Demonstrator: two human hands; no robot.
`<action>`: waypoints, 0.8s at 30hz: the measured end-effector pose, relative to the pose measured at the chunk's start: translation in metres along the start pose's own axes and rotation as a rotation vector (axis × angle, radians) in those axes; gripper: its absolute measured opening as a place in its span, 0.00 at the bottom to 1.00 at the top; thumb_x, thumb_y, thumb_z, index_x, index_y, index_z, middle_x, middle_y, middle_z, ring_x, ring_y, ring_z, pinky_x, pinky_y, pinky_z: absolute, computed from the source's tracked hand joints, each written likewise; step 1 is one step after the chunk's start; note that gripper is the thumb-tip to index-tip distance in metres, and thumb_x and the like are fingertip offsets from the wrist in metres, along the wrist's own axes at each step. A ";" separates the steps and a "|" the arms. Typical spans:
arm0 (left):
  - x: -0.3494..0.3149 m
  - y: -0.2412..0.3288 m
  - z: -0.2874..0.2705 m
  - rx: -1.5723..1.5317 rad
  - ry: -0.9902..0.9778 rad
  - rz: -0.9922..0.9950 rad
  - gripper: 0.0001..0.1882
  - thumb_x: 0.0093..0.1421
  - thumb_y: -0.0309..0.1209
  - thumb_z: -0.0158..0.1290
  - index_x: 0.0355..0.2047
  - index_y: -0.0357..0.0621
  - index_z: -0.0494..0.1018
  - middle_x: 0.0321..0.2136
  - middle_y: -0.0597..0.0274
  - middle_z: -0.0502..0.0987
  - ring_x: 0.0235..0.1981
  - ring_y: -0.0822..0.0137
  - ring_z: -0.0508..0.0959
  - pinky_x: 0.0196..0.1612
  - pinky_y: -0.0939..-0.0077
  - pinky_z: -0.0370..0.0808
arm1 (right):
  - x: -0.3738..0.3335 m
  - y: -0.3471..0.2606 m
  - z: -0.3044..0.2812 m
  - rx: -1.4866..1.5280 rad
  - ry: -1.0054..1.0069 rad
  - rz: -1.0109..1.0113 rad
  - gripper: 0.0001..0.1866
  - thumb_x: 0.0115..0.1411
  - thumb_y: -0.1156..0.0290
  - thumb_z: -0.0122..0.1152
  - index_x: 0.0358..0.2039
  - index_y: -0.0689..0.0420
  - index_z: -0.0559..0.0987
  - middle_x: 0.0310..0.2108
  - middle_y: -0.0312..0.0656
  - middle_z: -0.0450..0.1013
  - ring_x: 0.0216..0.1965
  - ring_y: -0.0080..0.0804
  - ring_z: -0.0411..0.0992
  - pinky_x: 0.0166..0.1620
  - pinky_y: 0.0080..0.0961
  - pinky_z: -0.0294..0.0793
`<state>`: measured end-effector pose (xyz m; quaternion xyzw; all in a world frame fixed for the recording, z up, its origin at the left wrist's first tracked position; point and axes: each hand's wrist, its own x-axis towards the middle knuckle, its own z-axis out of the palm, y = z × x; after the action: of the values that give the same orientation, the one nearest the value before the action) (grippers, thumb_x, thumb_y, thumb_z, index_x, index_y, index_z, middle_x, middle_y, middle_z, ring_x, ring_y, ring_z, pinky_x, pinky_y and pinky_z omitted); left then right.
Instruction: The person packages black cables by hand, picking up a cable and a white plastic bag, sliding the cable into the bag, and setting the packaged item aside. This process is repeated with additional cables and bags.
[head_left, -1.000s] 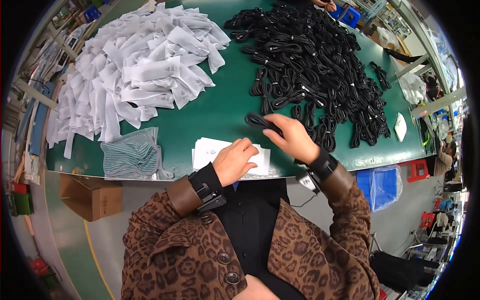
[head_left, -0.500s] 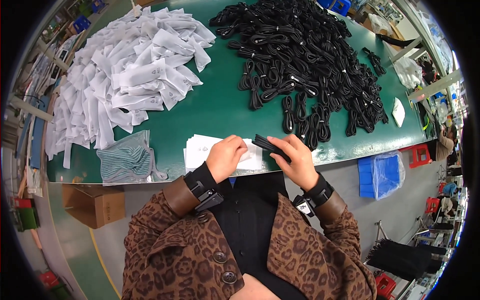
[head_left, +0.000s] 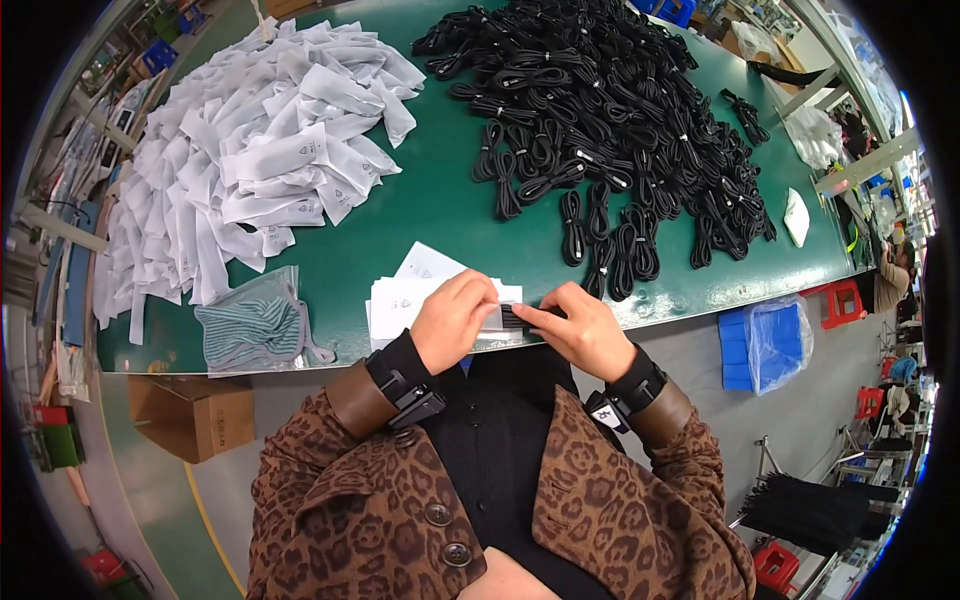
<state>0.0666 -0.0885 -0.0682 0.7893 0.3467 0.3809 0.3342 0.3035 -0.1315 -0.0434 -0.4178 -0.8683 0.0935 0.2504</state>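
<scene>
From the head view I have the left hand (head_left: pixel 455 312) at the near edge of the green table (head_left: pixel 400 215), its thumb and fingers pinched together on a white sleeve (head_left: pixel 511 293), seemingly to steady its edge. The right hand (head_left: pixel 580 325) has its thumb and fingers clamped on a bundled black cable (head_left: pixel 513 316), gripped behind its front end, probably so that end stays free. That end is right at the sleeve, between my two hands; I cannot tell whether it is inside. Beneath and beside the left hand lies a stack of white sleeves (head_left: pixel 393 308), close enough to need little reaching. White packets (head_left: pixel 290 160) heap up far left and black cables (head_left: pixel 620 130) far right, which likely stops them mixing.
</scene>
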 end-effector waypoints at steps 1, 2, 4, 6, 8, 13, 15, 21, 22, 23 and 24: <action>0.002 0.003 -0.001 0.043 -0.013 0.083 0.05 0.56 0.18 0.56 0.32 0.37 0.71 0.35 0.57 0.76 0.33 0.60 0.76 0.37 0.71 0.74 | 0.000 0.001 0.001 0.114 -0.029 0.074 0.17 0.56 0.75 0.65 0.47 0.53 0.80 0.31 0.43 0.68 0.31 0.38 0.70 0.33 0.32 0.73; 0.003 0.007 -0.002 0.085 -0.026 0.167 0.06 0.55 0.18 0.57 0.32 0.37 0.71 0.36 0.57 0.75 0.35 0.58 0.76 0.38 0.70 0.74 | 0.000 0.001 0.002 0.228 -0.058 0.147 0.14 0.58 0.74 0.65 0.45 0.54 0.80 0.31 0.44 0.68 0.30 0.38 0.71 0.33 0.33 0.73; 0.007 0.012 -0.004 0.129 -0.040 0.253 0.07 0.54 0.18 0.57 0.31 0.37 0.71 0.37 0.57 0.75 0.37 0.56 0.76 0.40 0.69 0.74 | 0.004 -0.002 0.006 0.339 -0.044 0.344 0.12 0.58 0.73 0.65 0.44 0.55 0.79 0.30 0.44 0.68 0.29 0.39 0.71 0.33 0.33 0.72; 0.010 0.016 -0.005 0.115 -0.041 0.254 0.08 0.52 0.18 0.58 0.31 0.38 0.71 0.37 0.56 0.75 0.38 0.55 0.76 0.41 0.68 0.74 | 0.010 -0.005 0.012 0.562 -0.020 0.735 0.09 0.60 0.70 0.65 0.40 0.56 0.78 0.29 0.45 0.68 0.28 0.40 0.70 0.32 0.33 0.72; 0.013 0.017 -0.007 0.110 -0.041 0.257 0.08 0.51 0.18 0.58 0.30 0.39 0.71 0.37 0.56 0.75 0.38 0.54 0.75 0.41 0.67 0.74 | 0.012 -0.004 0.018 0.492 0.041 0.594 0.10 0.59 0.71 0.66 0.40 0.57 0.77 0.31 0.45 0.68 0.29 0.39 0.71 0.32 0.32 0.72; 0.020 0.017 -0.020 0.063 0.045 0.139 0.07 0.53 0.20 0.58 0.30 0.38 0.71 0.39 0.58 0.76 0.38 0.60 0.75 0.39 0.73 0.72 | 0.026 -0.007 0.018 0.314 0.186 0.133 0.14 0.58 0.72 0.68 0.43 0.58 0.75 0.36 0.45 0.68 0.32 0.36 0.72 0.34 0.31 0.72; 0.022 0.020 -0.026 -0.028 0.044 0.022 0.06 0.55 0.21 0.58 0.30 0.38 0.71 0.39 0.61 0.76 0.37 0.66 0.75 0.37 0.76 0.71 | 0.033 -0.014 0.014 0.294 0.203 0.043 0.16 0.57 0.73 0.68 0.44 0.58 0.75 0.38 0.45 0.68 0.33 0.36 0.72 0.35 0.31 0.72; 0.034 0.032 -0.059 -0.436 0.075 -0.169 0.03 0.62 0.26 0.55 0.32 0.40 0.73 0.39 0.67 0.76 0.31 0.78 0.70 0.33 0.83 0.67 | 0.053 -0.024 0.003 0.564 0.416 0.089 0.20 0.56 0.74 0.68 0.49 0.57 0.75 0.42 0.46 0.68 0.35 0.40 0.71 0.40 0.29 0.73; 0.038 0.033 -0.072 -0.603 0.105 -0.211 0.04 0.64 0.28 0.53 0.33 0.41 0.73 0.39 0.68 0.76 0.28 0.80 0.67 0.31 0.85 0.66 | 0.055 -0.022 0.001 0.546 0.459 0.095 0.20 0.56 0.73 0.68 0.50 0.57 0.75 0.42 0.47 0.68 0.35 0.40 0.71 0.41 0.28 0.73; 0.043 0.026 -0.092 -0.769 0.132 -0.246 0.04 0.65 0.27 0.52 0.34 0.40 0.73 0.36 0.68 0.75 0.26 0.81 0.67 0.31 0.86 0.65 | 0.055 -0.016 -0.002 0.543 0.460 0.096 0.20 0.56 0.73 0.68 0.50 0.57 0.75 0.42 0.47 0.68 0.35 0.40 0.71 0.41 0.28 0.73; 0.046 0.017 -0.117 -0.930 0.167 -0.284 0.05 0.67 0.27 0.51 0.35 0.39 0.73 0.33 0.69 0.75 0.25 0.82 0.67 0.30 0.87 0.64 | 0.054 -0.006 -0.006 0.255 0.378 0.170 0.21 0.56 0.72 0.68 0.51 0.57 0.75 0.42 0.47 0.68 0.36 0.42 0.71 0.41 0.30 0.74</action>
<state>-0.0041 -0.0300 0.0189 0.4682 0.2696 0.5081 0.6708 0.2741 -0.0939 -0.0171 -0.4645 -0.7489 0.1434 0.4503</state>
